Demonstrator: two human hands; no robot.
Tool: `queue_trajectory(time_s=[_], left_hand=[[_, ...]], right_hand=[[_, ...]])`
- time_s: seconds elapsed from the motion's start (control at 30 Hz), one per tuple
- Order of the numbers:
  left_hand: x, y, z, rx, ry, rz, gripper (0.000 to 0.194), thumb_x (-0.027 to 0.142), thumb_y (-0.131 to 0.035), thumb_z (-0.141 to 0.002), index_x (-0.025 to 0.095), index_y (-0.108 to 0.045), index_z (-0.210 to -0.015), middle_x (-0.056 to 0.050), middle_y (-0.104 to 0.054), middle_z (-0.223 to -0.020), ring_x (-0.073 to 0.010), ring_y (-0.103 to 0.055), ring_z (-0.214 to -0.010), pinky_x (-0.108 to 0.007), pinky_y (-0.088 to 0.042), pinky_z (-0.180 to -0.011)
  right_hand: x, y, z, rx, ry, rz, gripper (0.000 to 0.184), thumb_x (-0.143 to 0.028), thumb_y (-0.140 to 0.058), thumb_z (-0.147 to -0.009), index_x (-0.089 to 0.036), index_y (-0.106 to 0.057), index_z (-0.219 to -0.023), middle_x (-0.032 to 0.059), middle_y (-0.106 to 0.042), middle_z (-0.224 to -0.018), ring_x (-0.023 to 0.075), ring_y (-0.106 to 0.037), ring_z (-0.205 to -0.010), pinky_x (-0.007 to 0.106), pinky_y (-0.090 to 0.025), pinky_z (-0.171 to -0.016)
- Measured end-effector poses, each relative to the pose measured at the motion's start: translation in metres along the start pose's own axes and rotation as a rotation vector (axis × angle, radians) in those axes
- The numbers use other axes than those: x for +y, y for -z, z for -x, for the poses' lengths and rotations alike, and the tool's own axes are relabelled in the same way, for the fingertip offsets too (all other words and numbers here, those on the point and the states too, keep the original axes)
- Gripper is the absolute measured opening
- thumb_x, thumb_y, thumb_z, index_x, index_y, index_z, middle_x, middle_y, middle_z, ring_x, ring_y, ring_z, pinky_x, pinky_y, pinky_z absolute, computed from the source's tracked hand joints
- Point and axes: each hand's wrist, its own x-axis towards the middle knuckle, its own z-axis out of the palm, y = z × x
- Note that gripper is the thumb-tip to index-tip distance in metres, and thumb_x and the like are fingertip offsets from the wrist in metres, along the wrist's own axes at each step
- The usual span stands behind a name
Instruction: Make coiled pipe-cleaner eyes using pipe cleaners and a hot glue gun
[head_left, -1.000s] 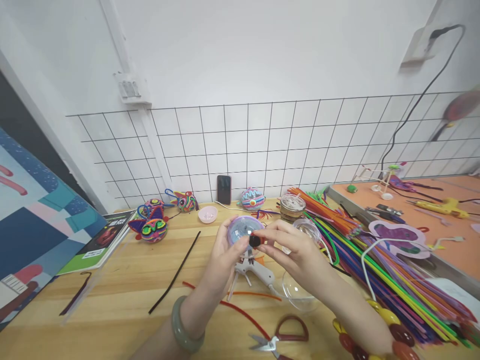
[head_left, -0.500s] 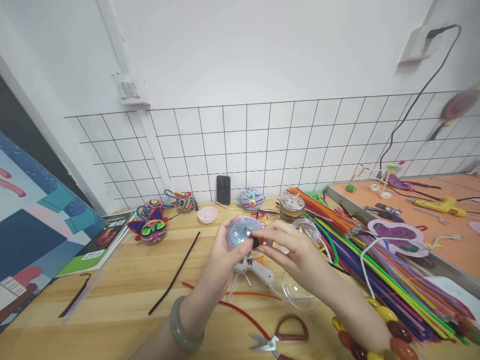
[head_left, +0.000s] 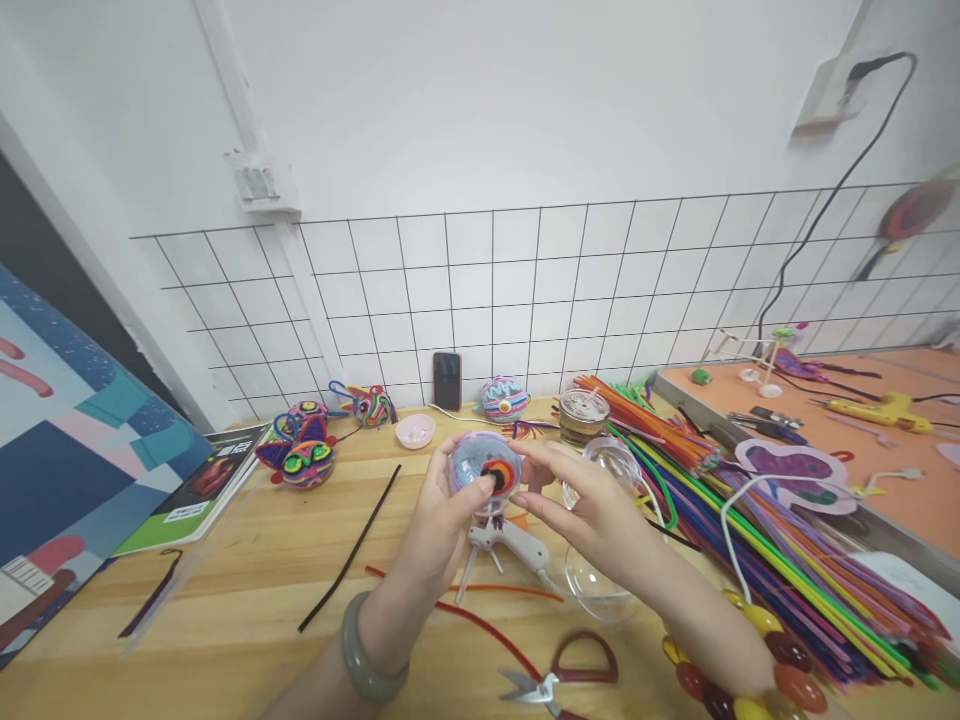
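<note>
A: What is the person wearing on the arms?

B: No sleeves show; both forearms are bare up to the lower edge of the view.

A: Anything on the left wrist?

B: A smooth, thick bangle (head_left: 370, 652), pale grey-green and slightly glossy, a single closed ring with no clasp in sight.

A: And the right wrist?

B: A bracelet of large rounded beads (head_left: 757, 665), strung close together. They are yellow, dark red-brown and orange-red, and shiny. Part of it runs off the bottom edge.

A: Rings or gloves on the left hand (head_left: 439, 520) or the right hand (head_left: 592, 505)?

B: No gloves. I cannot make out any rings.
</note>
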Motion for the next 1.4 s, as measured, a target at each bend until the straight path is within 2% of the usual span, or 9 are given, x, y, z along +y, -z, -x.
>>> queue_trajectory(time_s=[0.23,0.73,0.83,0.93,0.97,1.2,1.4], left_hand=[[0.002,0.003,0.001,-0.037,0.006,0.052,0.04,0.015,-0.062,-0.071,0.022,-0.046,-0.107,-0.003,-0.057,-0.102,-0.0149,-0.053,-0.093,-0.027,-0.043,-0.08],[0.002,0.003,0.001,-0.028,-0.028,0.022,0.041,0.016,-0.064,-0.069,0.022,-0.048,-0.106,-0.004,-0.056,-0.101,-0.0162,-0.052,-0.093,-0.027,-0.042,-0.08],[0.003,0.002,0.001,-0.013,-0.025,0.017,0.041,0.017,-0.065,-0.068,0.022,-0.049,-0.106,-0.003,-0.057,-0.1,-0.0167,-0.053,-0.093,-0.027,-0.042,-0.08],[0.003,0.001,0.0,-0.009,-0.024,0.019,0.042,0.018,-0.066,-0.067,0.023,-0.049,-0.105,-0.002,-0.058,-0.099,-0.0167,-0.053,-0.094,-0.028,-0.041,-0.082],[0.004,0.001,0.0,-0.007,-0.023,0.019,0.043,0.019,-0.067,-0.066,0.023,-0.049,-0.105,-0.002,-0.058,-0.098,-0.0168,-0.053,-0.093,-0.028,-0.041,-0.082],[0.003,0.003,-0.001,-0.005,-0.045,-0.002,0.042,0.018,-0.064,-0.069,0.022,-0.048,-0.107,-0.003,-0.056,-0.101,-0.0164,-0.053,-0.094,-0.029,-0.04,-0.085],[0.005,0.003,-0.001,0.011,-0.074,-0.016,0.041,0.019,-0.064,-0.069,0.023,-0.049,-0.107,-0.003,-0.056,-0.103,-0.0166,-0.053,-0.094,-0.03,-0.04,-0.085]], right_hand=[[0.0,-0.002,0.0,0.008,-0.017,-0.022,0.038,-0.02,-0.055,-0.082,-0.024,-0.048,-0.12,0.0017,-0.059,-0.09,0.0153,-0.054,-0.081,0.028,-0.045,-0.075],[-0.003,0.0,0.001,0.027,-0.003,0.002,0.035,-0.02,-0.053,-0.083,-0.023,-0.049,-0.118,0.0023,-0.06,-0.088,0.0155,-0.056,-0.079,0.029,-0.046,-0.074],[-0.003,0.0,0.001,0.063,-0.024,0.016,0.027,-0.021,-0.053,-0.083,-0.021,-0.053,-0.11,0.0032,-0.061,-0.086,0.016,-0.057,-0.078,0.029,-0.046,-0.072],[-0.004,0.001,0.0,0.117,-0.042,0.015,0.009,-0.024,-0.051,-0.084,-0.02,-0.057,-0.089,0.003,-0.062,-0.079,0.016,-0.057,-0.072,0.028,-0.046,-0.067],[-0.004,0.001,0.0,0.134,-0.048,0.015,0.009,-0.025,-0.05,-0.084,-0.019,-0.057,-0.082,0.0026,-0.062,-0.076,0.0158,-0.057,-0.07,0.027,-0.045,-0.065],[-0.008,0.004,0.0,0.171,-0.078,0.053,0.02,-0.03,-0.052,-0.083,-0.019,-0.055,-0.067,-0.0003,-0.059,-0.062,0.0135,-0.054,-0.059,0.024,-0.041,-0.058],[-0.01,0.007,0.002,0.165,-0.111,0.031,0.035,-0.032,-0.039,-0.089,-0.019,-0.049,-0.058,-0.0016,-0.049,-0.053,0.0117,-0.047,-0.05,0.023,-0.037,-0.051]])
